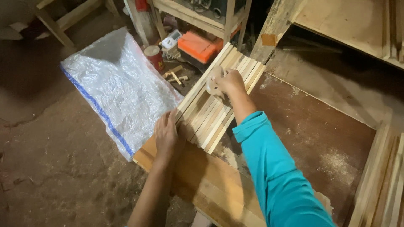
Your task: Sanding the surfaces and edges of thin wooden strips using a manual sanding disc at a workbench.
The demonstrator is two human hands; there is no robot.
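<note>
Bracing the slats (pixel 219 98) on the bench (pixel 320 138), we press our left hand (pixel 167 133) flat against their near ends; our right hand (pixel 230 82), farther up, grips a pale block (pixel 214 80) on top.

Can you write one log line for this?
left hand: steadies wooden slats | right hand: presses pale pad on slats

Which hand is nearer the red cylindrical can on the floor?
Left. The left hand rests at the near end of the pale wooden slats, closer to the red cylindrical can; the right hand is farther right.
</note>
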